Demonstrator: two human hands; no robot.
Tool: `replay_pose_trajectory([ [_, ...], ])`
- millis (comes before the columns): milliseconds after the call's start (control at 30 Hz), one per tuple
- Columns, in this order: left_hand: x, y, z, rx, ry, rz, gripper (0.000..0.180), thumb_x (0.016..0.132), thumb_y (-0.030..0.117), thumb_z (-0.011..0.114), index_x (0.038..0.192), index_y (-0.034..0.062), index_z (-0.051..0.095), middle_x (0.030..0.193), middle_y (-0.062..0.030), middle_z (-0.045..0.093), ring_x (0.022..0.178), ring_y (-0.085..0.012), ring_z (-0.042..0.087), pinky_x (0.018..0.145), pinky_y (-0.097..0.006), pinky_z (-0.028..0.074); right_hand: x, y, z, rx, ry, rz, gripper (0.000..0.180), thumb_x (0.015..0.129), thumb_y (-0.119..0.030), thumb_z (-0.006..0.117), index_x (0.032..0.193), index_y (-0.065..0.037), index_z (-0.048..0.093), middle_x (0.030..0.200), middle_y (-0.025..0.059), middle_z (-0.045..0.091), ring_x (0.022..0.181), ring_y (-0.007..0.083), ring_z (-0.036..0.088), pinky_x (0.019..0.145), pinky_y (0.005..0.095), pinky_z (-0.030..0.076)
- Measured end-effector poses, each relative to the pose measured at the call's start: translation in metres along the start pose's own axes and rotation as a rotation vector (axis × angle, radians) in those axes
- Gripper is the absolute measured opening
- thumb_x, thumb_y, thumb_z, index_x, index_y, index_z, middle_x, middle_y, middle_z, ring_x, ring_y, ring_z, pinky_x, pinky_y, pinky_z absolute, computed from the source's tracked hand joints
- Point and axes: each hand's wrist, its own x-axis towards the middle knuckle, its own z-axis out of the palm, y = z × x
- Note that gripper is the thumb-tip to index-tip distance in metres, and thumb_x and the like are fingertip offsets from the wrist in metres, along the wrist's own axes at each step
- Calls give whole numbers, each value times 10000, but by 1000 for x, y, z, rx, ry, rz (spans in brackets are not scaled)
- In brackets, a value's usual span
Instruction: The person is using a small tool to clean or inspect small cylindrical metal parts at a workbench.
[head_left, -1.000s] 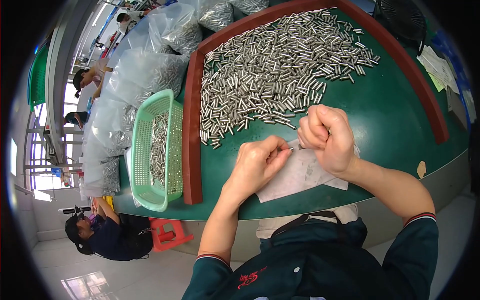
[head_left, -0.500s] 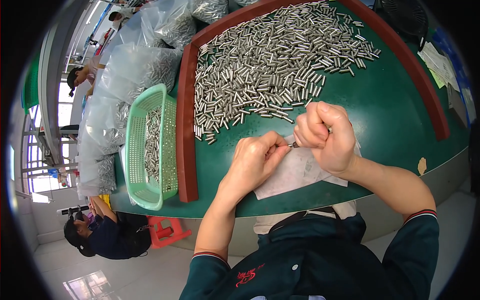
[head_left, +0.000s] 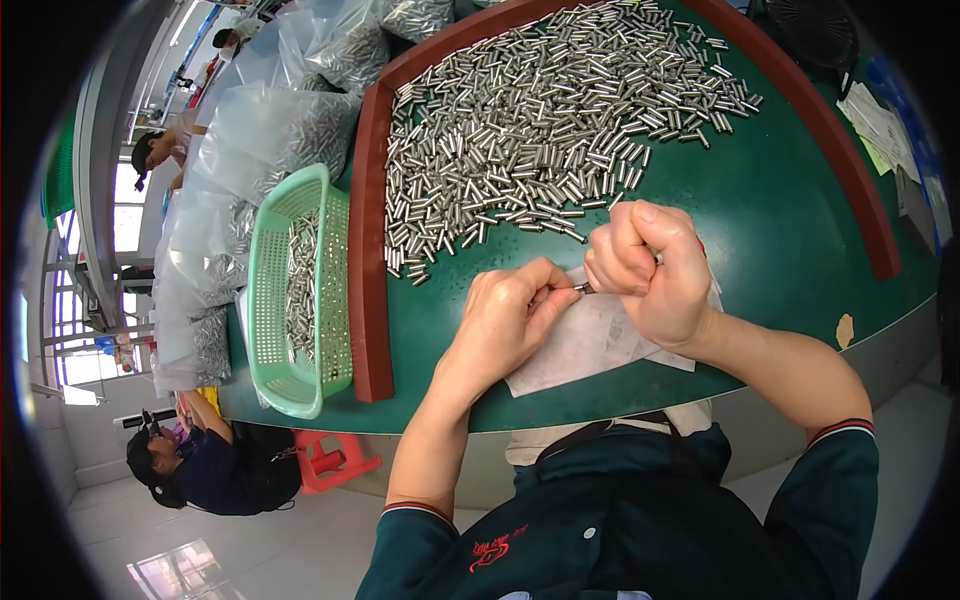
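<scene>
The left grip point(head_left: 510, 318) pinches a small metal pin point(head_left: 579, 288) between thumb and finger, just beside a dark, mostly hidden piece point(head_left: 589, 288) that the right grip point(head_left: 655, 280) curls tightly round — above the green counter point(head_left: 770, 250). Best hold the pin straight — wrists steady.

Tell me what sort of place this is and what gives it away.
Probably a factory workshop handling small metal parts: a large heap of metal cylinders lies on the green table, and the clear plastic bags and pale green basket to its left hold more metal pieces.
</scene>
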Motion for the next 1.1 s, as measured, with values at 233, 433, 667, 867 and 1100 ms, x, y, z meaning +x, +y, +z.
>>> replay_pose_trajectory([
  [233,-1,-4,3,-5,15,22,100,711,70,620,695,4,548,491,-132,484,434,-281,490,422,-352,368,-3,6,4,-123,-8,-30,373,862,-232,305,513,-106,267,430,-24,247,409,81,181,409,247,182],
  [433,-1,-1,5,3,16,43,100,715,64,618,699,2,541,494,-128,491,438,-277,498,425,-352,373,-1,1,4,-101,24,-31,339,833,-164,324,516,-73,250,466,-11,263,434,69,225,417,237,196],
  [667,-3,4,2,-76,37,-10,107,744,59,604,705,-5,527,527,-72,507,443,-165,476,427,-275,365,2,-8,0,-108,13,-9,374,857,-245,312,513,-110,255,423,-23,241,410,78,171,408,246,171],
  [867,1,-18,-11,-1433,-133,-246,94,849,146,532,871,59,502,772,-56,525,518,-38,326,471,-168,283,0,-7,-1,-66,42,35,367,847,-219,328,510,-88,267,444,-17,258,418,69,214,413,233,186],
  [1100,4,-27,-15,-1498,-16,-400,182,853,130,515,999,23,533,786,-70,569,519,-30,373,442,-156,295,0,-5,-1,-55,37,30,360,845,-229,331,518,-92,267,435,-17,262,416,67,192,411,230,181],
])
